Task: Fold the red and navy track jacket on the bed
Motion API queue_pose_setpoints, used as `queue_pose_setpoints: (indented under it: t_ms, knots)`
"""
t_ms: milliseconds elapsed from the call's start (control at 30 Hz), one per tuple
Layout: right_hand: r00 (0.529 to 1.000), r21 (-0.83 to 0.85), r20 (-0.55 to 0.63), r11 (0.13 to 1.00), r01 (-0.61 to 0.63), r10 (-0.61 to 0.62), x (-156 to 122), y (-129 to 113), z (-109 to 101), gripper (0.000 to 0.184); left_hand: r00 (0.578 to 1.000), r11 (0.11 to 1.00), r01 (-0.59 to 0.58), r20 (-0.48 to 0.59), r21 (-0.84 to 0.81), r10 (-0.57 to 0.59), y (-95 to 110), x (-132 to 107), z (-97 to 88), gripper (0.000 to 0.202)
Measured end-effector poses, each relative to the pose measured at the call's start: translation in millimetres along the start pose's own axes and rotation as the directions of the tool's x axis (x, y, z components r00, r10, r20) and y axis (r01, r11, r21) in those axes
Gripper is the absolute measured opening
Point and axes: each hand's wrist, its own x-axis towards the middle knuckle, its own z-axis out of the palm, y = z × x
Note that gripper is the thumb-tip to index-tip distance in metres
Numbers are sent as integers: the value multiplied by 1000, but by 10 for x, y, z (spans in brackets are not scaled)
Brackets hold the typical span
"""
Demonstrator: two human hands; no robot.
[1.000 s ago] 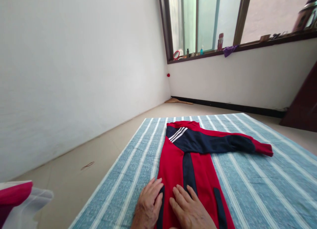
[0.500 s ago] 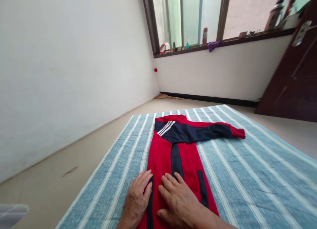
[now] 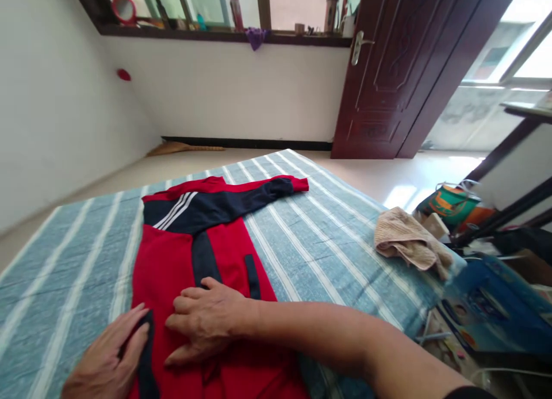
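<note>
A red and navy jacket [image 3: 164,261] with white shoulder stripes lies folded lengthwise on a blue-and-white striped cloth [image 3: 297,244]. One navy sleeve [image 3: 245,198] with a red cuff stretches out to the right. My left hand [image 3: 110,353] rests at the jacket's left edge, beside a navy strip, with its fingers extended. My right hand [image 3: 204,318] lies flat on the middle of the jacket, fingers apart, just below the navy centre band. Neither hand grips the fabric. The jacket's lower end runs under my right forearm and is partly hidden.
A beige towel [image 3: 405,241] lies at the cloth's right edge. Beyond it are a blue box [image 3: 500,307] and a green and orange bag [image 3: 452,206]. A dark red door [image 3: 388,71] stands at the back. A broom [image 3: 181,148] lies on the floor by the far wall.
My view has turned to the right, bringing the towel, blue box and bag into sight. Both hands remain on the jacket, my right hand lying flat on its middle.
</note>
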Motion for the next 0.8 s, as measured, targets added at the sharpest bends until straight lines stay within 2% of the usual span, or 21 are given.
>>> queue_pose_setpoints:
  t_ms: [100, 267, 367, 467, 800]
  knots:
    - [1000, -21, -11, 1000, 1, -1, 11, 2, 26, 47, 1000, 1000, 20, 16, -13, -20, -18, 28, 0, 48]
    - [1000, -28, -6, 1000, -7, 7, 4, -4, -2, 46, 992, 994, 111, 61, -18, -110, 87, 74, -60, 52]
    - [1000, -21, 13, 1000, -13, 13, -4, -4, -31, 47, 989, 990, 141, 50, -11, -140, 150, 99, -84, 48]
    - [1000, -5, 22, 1000, -16, 16, 1, 6, -35, 49, 990, 991, 137, 34, -4, -137, 204, 120, -104, 42]
    - [1000, 27, 9, 999, -22, 21, -4, 13, -8, 48, 995, 995, 94, 32, 39, -95, 475, 177, -241, 38]
